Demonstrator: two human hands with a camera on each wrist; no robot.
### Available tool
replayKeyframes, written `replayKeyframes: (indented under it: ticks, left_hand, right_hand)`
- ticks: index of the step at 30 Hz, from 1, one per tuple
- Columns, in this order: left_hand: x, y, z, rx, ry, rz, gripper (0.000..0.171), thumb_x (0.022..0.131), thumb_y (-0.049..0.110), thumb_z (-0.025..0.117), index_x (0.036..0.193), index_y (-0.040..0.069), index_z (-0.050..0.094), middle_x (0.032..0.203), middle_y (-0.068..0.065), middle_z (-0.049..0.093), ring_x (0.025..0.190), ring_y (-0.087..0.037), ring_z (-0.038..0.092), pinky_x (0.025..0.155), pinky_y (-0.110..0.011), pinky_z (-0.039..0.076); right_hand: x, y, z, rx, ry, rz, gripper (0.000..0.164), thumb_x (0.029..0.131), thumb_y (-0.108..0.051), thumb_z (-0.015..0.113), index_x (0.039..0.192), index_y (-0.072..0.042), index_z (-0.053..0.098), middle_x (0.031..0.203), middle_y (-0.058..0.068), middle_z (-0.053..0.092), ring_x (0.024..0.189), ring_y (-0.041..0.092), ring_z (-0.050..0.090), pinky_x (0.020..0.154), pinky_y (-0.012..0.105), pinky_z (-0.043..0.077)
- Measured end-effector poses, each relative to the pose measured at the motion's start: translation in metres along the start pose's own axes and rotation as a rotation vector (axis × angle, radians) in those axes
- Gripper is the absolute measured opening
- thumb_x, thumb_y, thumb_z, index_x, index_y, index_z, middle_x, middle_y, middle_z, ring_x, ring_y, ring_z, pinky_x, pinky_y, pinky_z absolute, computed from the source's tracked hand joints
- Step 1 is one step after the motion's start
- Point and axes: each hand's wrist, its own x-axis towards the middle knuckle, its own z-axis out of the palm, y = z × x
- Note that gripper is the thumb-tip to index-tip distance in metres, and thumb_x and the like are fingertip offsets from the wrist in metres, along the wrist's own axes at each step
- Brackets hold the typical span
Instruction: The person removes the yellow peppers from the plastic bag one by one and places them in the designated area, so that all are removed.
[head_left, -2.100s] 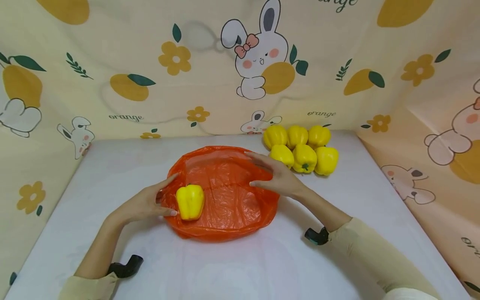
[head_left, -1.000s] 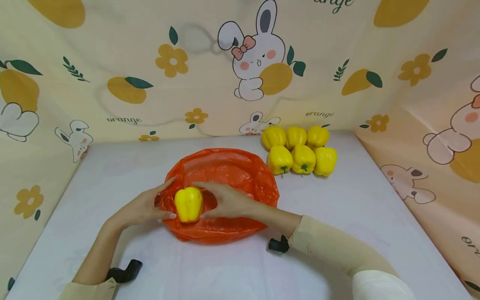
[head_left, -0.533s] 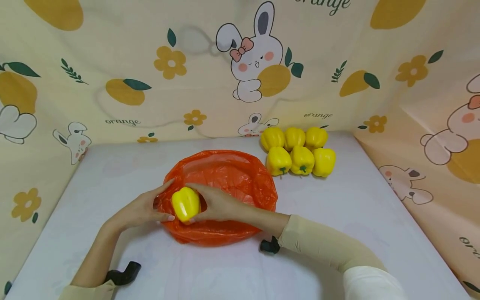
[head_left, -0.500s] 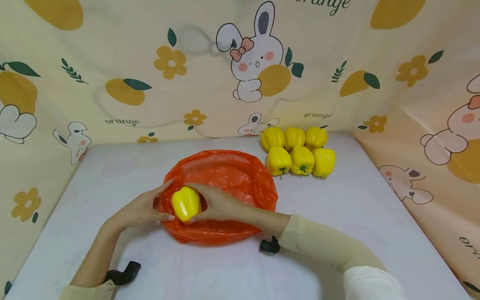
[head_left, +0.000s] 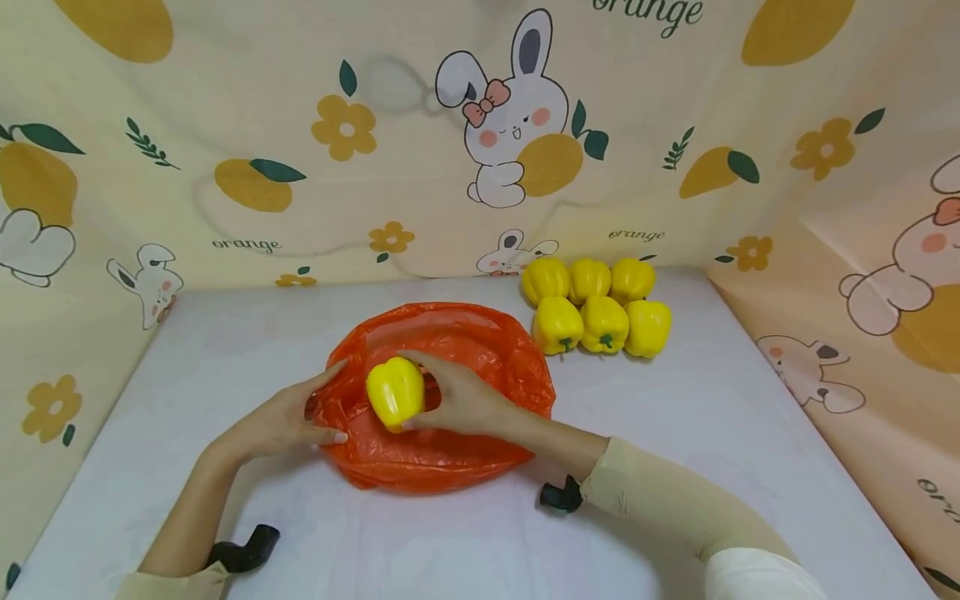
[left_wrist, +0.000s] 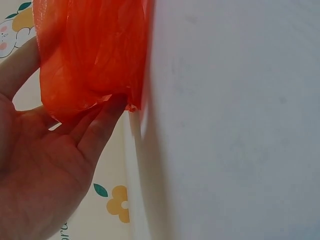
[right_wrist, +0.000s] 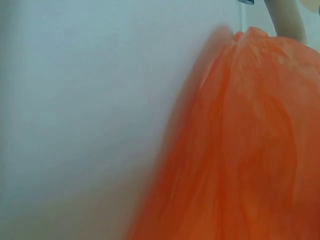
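Note:
In the head view a red plastic bag [head_left: 480, 342] lies with its mouth spread wide on the table. My left hand [head_left: 273, 421] holds the bag's left side, with thumb and fingers apart along the rim. The left wrist view shows the fingers [left_wrist: 102, 127] against the thin red plastic [left_wrist: 95, 60]. My right hand [head_left: 468, 400] grips a yellow bell pepper [head_left: 395, 393] from its right side, over the left part of the bag's inside. The right wrist view has only the bag's outer side [right_wrist: 250, 140]; hand and pepper are out of sight there.
Several more yellow bell peppers [head_left: 604, 325] stand in two rows at the back right of the white table [head_left: 247, 333]. Behind them hangs a printed cloth [head_left: 300, 108] with rabbits and oranges. A black wrist mount [head_left: 247, 550] sits on each forearm.
My right hand has left the bag's right side, reached the bell pepper at the left and taken hold of it. The pepper has since shifted slightly rightward and away. The left hand stays put.

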Motion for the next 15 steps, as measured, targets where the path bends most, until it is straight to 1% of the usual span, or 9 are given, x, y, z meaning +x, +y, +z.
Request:
replayKeyframes:
  ticks: [3, 5, 10, 12, 14, 15]
  left_hand:
    - [0.000, -0.001, 0.000, -0.010, -0.001, -0.012, 0.100, 0.080, 0.031, 0.082, 0.159, 0.014, 0.024, 0.152, -0.020, 0.039, 0.128, -0.038, 0.042, 0.094, -0.047, 0.054]
    - [-0.001, 0.000, -0.001, -0.021, -0.003, -0.012, 0.099, 0.081, 0.030, 0.082, 0.159, 0.013, 0.023, 0.151, -0.021, 0.040, 0.126, -0.038, 0.043, 0.091, -0.044, 0.055]
    - [-0.003, 0.002, -0.003, -0.031, -0.002, -0.012, 0.099, 0.081, 0.029, 0.082, 0.159, 0.014, 0.022, 0.151, -0.023, 0.039, 0.123, -0.038, 0.044, 0.088, -0.041, 0.056]
    - [-0.003, 0.002, -0.003, -0.026, -0.002, -0.009, 0.099, 0.082, 0.029, 0.082, 0.159, 0.014, 0.021, 0.152, -0.023, 0.038, 0.123, -0.037, 0.044, 0.087, -0.039, 0.056]
    - [-0.004, 0.002, -0.004, -0.023, 0.000, -0.004, 0.099, 0.082, 0.029, 0.082, 0.159, 0.015, 0.021, 0.151, -0.024, 0.038, 0.119, -0.037, 0.045, 0.083, -0.036, 0.055]
    - [-0.004, 0.003, -0.005, -0.011, 0.006, 0.003, 0.099, 0.082, 0.029, 0.082, 0.159, 0.015, 0.021, 0.151, -0.024, 0.038, 0.120, -0.037, 0.046, 0.084, -0.037, 0.054]
  right_hand:
    - [-0.007, 0.003, -0.009, 0.008, 0.030, 0.026, 0.090, 0.079, -0.037, 0.084, 0.153, -0.023, 0.035, 0.139, -0.013, 0.050, 0.123, 0.011, 0.051, 0.098, 0.035, 0.051]
    - [-0.012, 0.005, -0.015, 0.011, 0.046, 0.036, 0.090, 0.079, -0.035, 0.085, 0.154, -0.023, 0.035, 0.142, -0.011, 0.050, 0.124, 0.013, 0.052, 0.098, 0.034, 0.051]
    - [-0.023, 0.008, -0.029, 0.010, 0.092, 0.031, 0.089, 0.079, -0.029, 0.086, 0.153, -0.025, 0.037, 0.145, -0.009, 0.048, 0.125, 0.015, 0.053, 0.098, 0.032, 0.051]
    - [-0.028, 0.009, -0.035, 0.004, 0.108, 0.032, 0.089, 0.079, -0.028, 0.086, 0.152, -0.025, 0.037, 0.146, -0.008, 0.048, 0.125, 0.015, 0.053, 0.099, 0.033, 0.051]
    - [-0.032, 0.010, -0.041, 0.004, 0.124, 0.030, 0.089, 0.078, -0.026, 0.087, 0.152, -0.024, 0.038, 0.145, -0.006, 0.048, 0.125, 0.016, 0.053, 0.099, 0.034, 0.051]
    - [-0.034, 0.011, -0.044, 0.001, 0.133, 0.031, 0.089, 0.078, -0.026, 0.087, 0.152, -0.025, 0.038, 0.145, -0.006, 0.048, 0.125, 0.016, 0.053, 0.099, 0.035, 0.051]
